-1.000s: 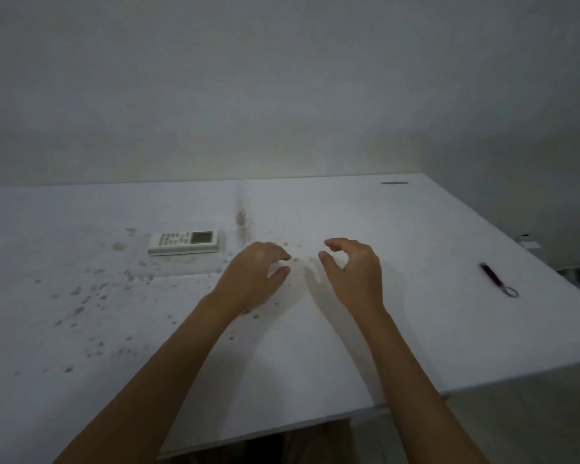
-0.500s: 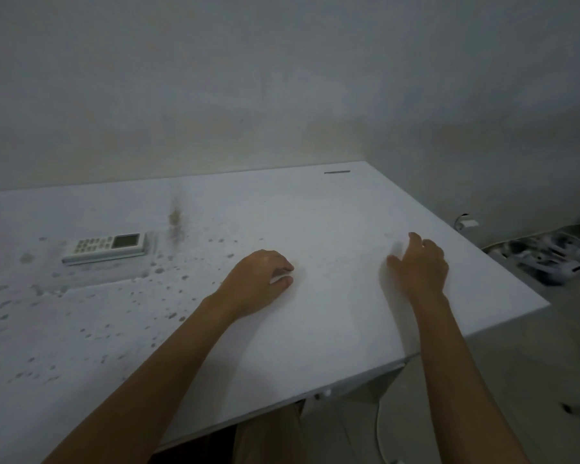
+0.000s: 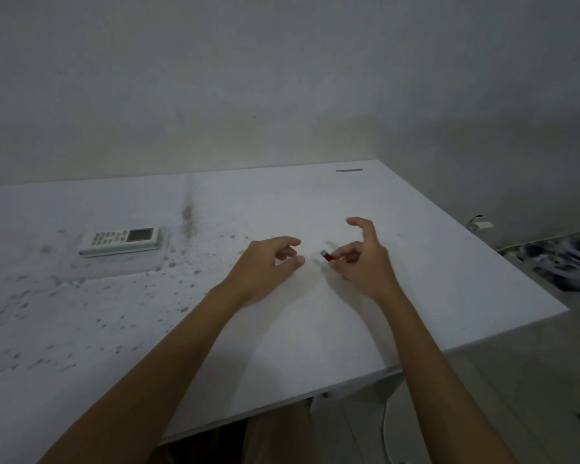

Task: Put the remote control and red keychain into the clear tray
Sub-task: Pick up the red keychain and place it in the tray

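A: What's nearest?

B: Two bare forearms reaching over the white table [image 3: 315, 346]. The right hand [image 3: 365, 266] pinches the red keychain [image 3: 327, 255] between thumb and fingers, just above the tabletop, index finger lifted free.

A: And the left?

B: The left hand [image 3: 265, 266] sits just beside it, fingers loosely curled, gripping nothing (its fingertips rest near the surface).

A: Farther out?

B: The remote control [image 3: 121, 240] lies flat, buttons up, well left of both hands, among dark speckles. It seems to rest inside the clear tray [image 3: 163, 242], whose faint edges I can barely make out. Beyond, a plain wall [image 3: 282, 78].
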